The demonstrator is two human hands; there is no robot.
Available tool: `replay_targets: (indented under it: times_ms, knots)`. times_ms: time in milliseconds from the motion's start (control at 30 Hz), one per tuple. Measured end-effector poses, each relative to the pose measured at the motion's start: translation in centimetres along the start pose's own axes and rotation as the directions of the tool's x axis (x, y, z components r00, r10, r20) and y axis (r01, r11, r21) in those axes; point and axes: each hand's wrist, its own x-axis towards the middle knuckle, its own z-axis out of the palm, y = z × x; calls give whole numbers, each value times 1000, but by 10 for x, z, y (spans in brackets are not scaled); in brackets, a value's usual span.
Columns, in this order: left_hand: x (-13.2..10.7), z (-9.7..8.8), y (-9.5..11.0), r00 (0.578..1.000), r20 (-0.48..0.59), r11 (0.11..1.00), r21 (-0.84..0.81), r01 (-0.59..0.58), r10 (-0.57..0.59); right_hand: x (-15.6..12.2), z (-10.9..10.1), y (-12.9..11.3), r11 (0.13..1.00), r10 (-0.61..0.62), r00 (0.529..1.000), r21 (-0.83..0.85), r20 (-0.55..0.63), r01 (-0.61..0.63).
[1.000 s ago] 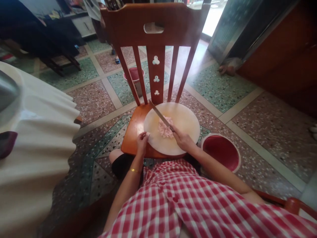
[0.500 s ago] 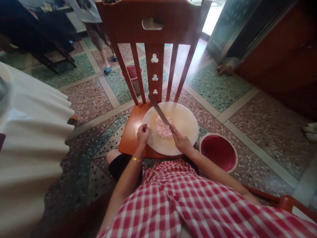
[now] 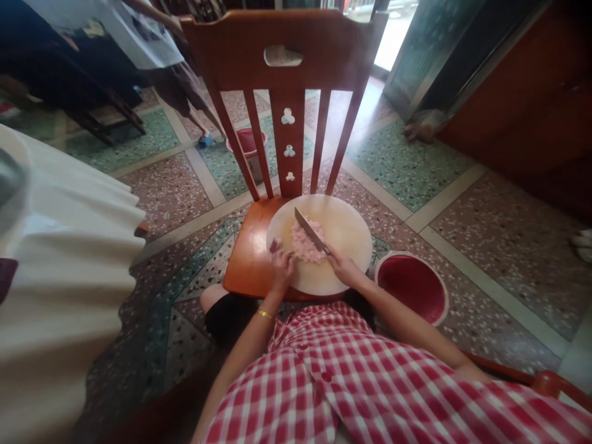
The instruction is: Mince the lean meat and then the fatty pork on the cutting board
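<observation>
A kitchen knife (image 3: pixel 309 228) is gripped by its handle in my right hand (image 3: pixel 343 266), which is closed. Its blade slants up and left, low over the chopped pale pink meat (image 3: pixel 303 250) on a round white cutting board (image 3: pixel 349 228). Smeared by motion, my left hand (image 3: pixel 282 268) is at the board's left edge beside the meat, so how its fingers are set is unclear. Just above it a small dark reddish piece (image 3: pixel 274 245) shows near the board's edge. The board rests on the seat of a wooden chair (image 3: pixel 250 246).
A bucket with a red inside (image 3: pixel 409 287) stands on the floor right of the chair. Another red-lined bucket (image 3: pixel 250 140) is behind the chair back. A cloth-covered table (image 3: pixel 69 246) is at the left. Another person (image 3: pixel 171 74) stands at the back left.
My left hand has moved right and down, toward the meat. My right hand has brought the knife lower and right, over the meat. The other person has shifted right, closer to the chair back.
</observation>
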Motion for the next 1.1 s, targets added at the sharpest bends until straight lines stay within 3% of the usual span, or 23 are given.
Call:
replay_targets:
  times_ms: [133, 200, 367, 567, 733, 933, 1100]
  knots:
    - [-7, 13, -6, 993, -32, 984, -139, 111, -117, -5, -10, -8, 983, -172, 970, 38, -172, 181]
    - [-5, 15, -9, 988, -58, 978, -157, 134, -145, -2, -8, -10, 979, -193, 954, 26, -229, 204]
    - [-2, 15, -14, 991, -45, 985, -128, 119, -125, 7, 2, -2, 997, -14, 1000, -78, -28, 12]
    - [-5, 16, -15, 994, -53, 994, -55, 96, -99, 5, -8, -14, 981, -190, 956, -2, -222, 195]
    - [-5, 16, -15, 996, -45, 997, 2, 74, -73, 9, 6, 0, 994, -38, 999, -106, -21, 36]
    - [-5, 19, -19, 999, -42, 988, 157, -4, 10, 6, -6, -11, 975, -216, 950, 3, -224, 223]
    - [-5, 17, -16, 999, -42, 981, 193, -9, 17, 7, 5, -1, 997, -66, 996, -39, -56, 64]
